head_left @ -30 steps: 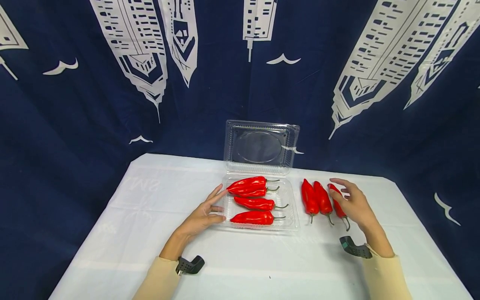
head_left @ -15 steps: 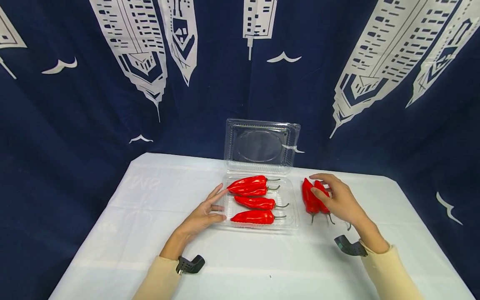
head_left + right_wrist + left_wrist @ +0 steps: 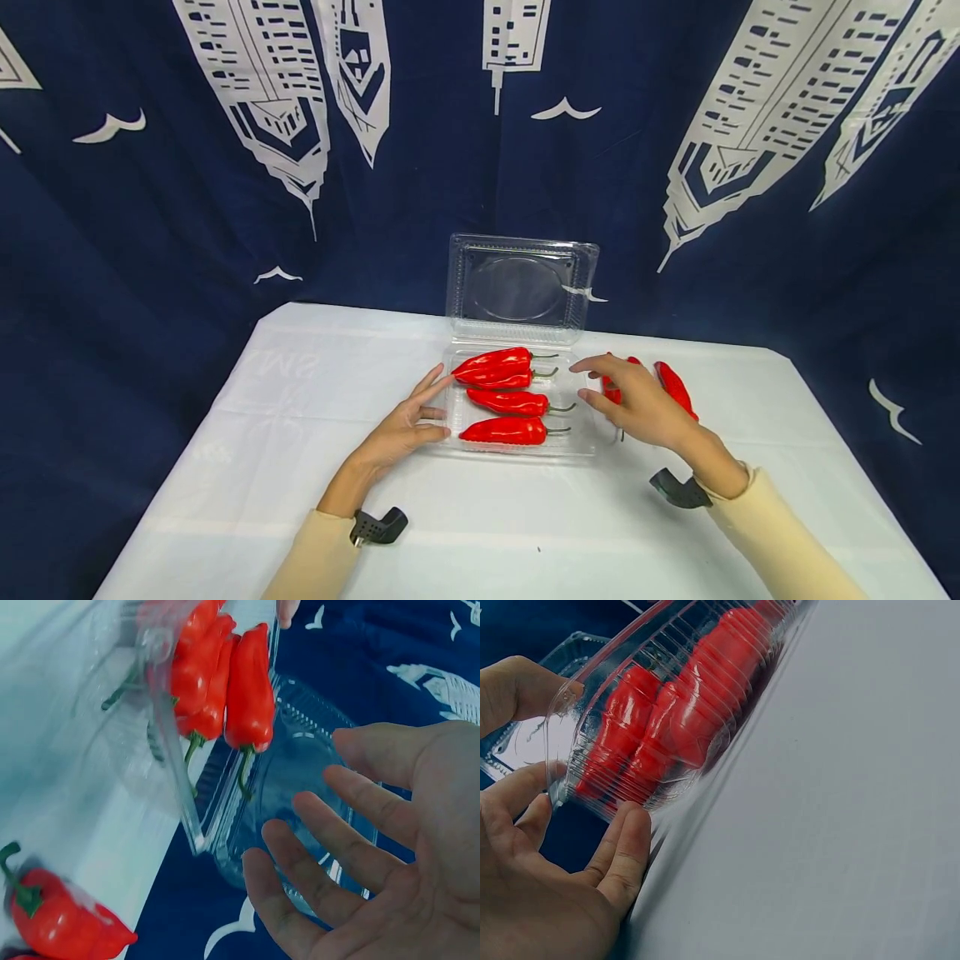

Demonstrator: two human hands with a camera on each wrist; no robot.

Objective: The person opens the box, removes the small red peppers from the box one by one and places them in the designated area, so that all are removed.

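A clear plastic clamshell container stands on the table with its lid raised at the back. Several red peppers with green stems lie side by side in its base. My left hand touches the container's left side with spread fingers; the left wrist view shows its fingertips at the clear wall. My right hand is at the container's right edge, its fingers apart and nothing between them. Three more red peppers lie right of the container, two of them partly hidden behind that hand.
The raised lid leans near a dark blue curtain printed with white buildings and birds. A white cloth covers the table. Each wrist carries a black camera mount.
My right hand has moved left, from the rightmost loose pepper across the others to the container's right edge. The left hand and the peppers in the container keep their places.
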